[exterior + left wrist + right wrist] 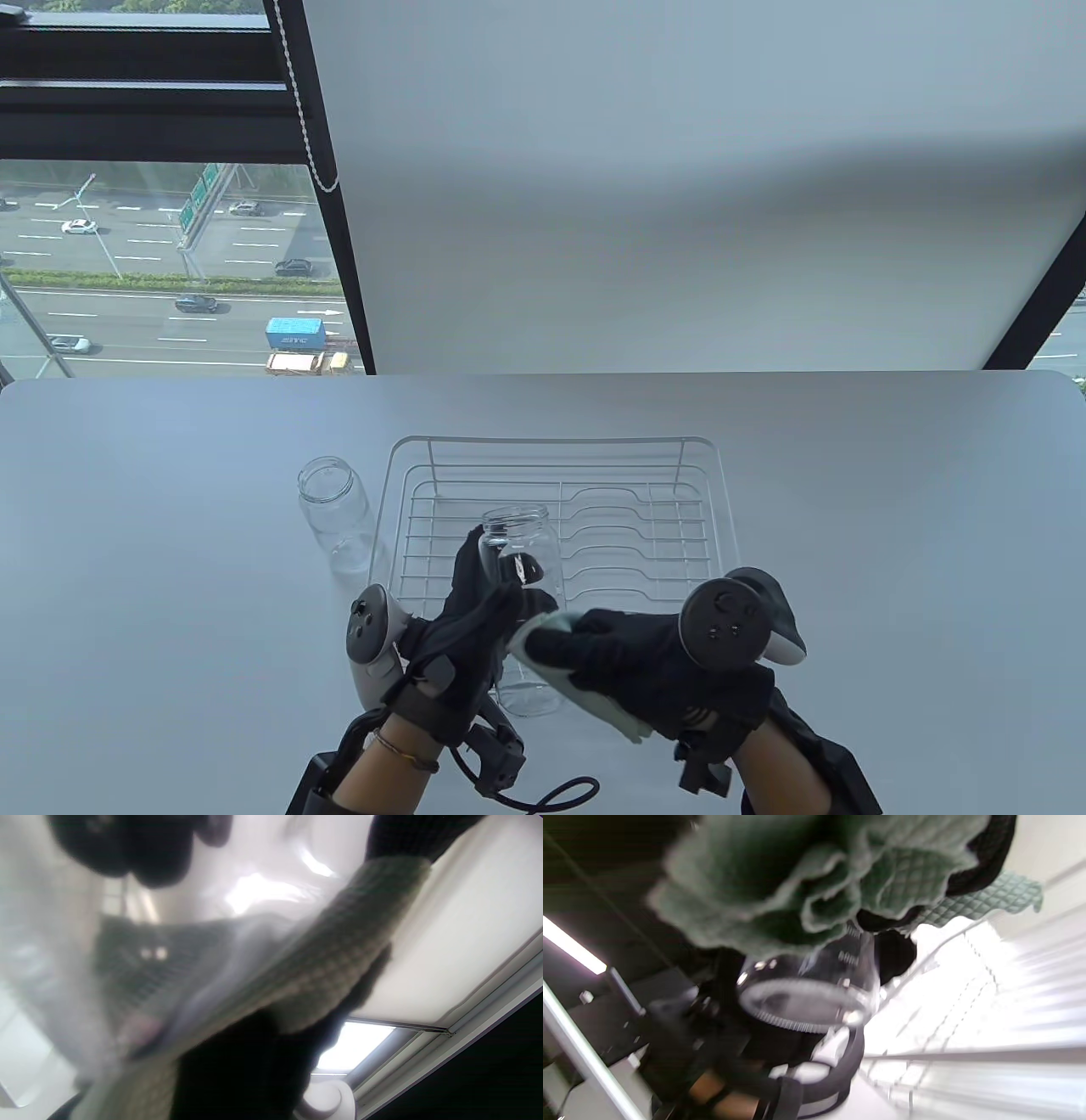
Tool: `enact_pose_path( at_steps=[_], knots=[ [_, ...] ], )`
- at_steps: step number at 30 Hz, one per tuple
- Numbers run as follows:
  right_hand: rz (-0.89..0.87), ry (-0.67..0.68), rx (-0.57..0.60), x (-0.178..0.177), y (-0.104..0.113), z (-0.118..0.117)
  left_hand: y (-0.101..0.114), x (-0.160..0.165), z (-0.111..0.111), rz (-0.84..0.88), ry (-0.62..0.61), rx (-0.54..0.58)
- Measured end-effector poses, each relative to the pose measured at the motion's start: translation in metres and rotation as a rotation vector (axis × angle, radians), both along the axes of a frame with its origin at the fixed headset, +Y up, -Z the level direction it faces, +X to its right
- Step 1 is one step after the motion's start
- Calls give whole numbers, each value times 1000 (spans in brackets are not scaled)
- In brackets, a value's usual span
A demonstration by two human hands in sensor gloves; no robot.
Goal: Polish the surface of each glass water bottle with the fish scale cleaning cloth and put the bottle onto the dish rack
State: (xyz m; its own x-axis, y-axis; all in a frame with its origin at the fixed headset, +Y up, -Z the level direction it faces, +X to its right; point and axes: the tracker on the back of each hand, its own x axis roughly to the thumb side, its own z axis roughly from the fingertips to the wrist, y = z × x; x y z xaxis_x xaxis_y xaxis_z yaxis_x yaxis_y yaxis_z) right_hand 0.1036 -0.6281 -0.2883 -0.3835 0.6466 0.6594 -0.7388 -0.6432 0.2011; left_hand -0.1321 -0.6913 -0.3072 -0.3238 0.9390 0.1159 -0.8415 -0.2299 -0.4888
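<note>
A clear glass bottle [522, 577] is held above the table's front, its open mouth pointing away from me. My left hand [479, 598] grips its body from the left. My right hand [611, 654] holds a pale green fish scale cloth [585, 688] pressed against the bottle's right side. The right wrist view shows the bunched cloth [797, 878] over the bottle's base [801, 1005]. In the left wrist view the cloth [331, 959] lies against the blurred glass [191, 921]. A second glass bottle [333, 518] lies on the table left of the white wire dish rack [556, 509].
The dish rack holds nothing; its raised back rail [551, 441] faces the window. A black cable [543, 794] trails from the left wrist at the table's front edge. The grey table [891, 526] stretches right of the rack.
</note>
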Motion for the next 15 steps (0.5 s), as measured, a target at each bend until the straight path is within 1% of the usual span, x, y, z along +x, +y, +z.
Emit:
enact_pose_path(
  at_steps=[1,2,3,4,5,6,7,8,9,10,12,13,14,15],
  knots=[
    [-29,-100,64,0,-1,1,-1,4,1,14,-40,-4],
    [-10,-88,86,-1,-1,2,-2,5,1,33,-49,-13],
    [50,-13,41,-2,1,3,-2,3,1,44,-5,-32],
    [85,75,-6,-3,2,2,-2,1,0,38,14,-28],
    [163,239,-101,-7,2,1,-1,-2,-1,36,31,-10],
    [260,337,-227,-10,-2,1,1,-6,-1,43,59,-10],
    [277,360,-262,-11,-4,1,2,-6,-1,41,58,0],
    [261,360,-248,-12,-4,-1,3,-7,0,19,54,14],
    [245,347,-217,-12,-4,-3,2,-7,0,1,59,25],
    [225,314,-220,-8,-3,-5,3,-6,1,4,54,26],
    [51,148,-95,0,-1,-4,4,-3,1,-42,-12,21],
    [-33,29,0,3,0,-2,3,0,1,-62,-73,27],
    [-36,-13,34,4,0,-1,2,2,0,-42,-100,26],
    [-37,-90,51,5,0,2,3,4,0,10,-119,16]
  ],
)
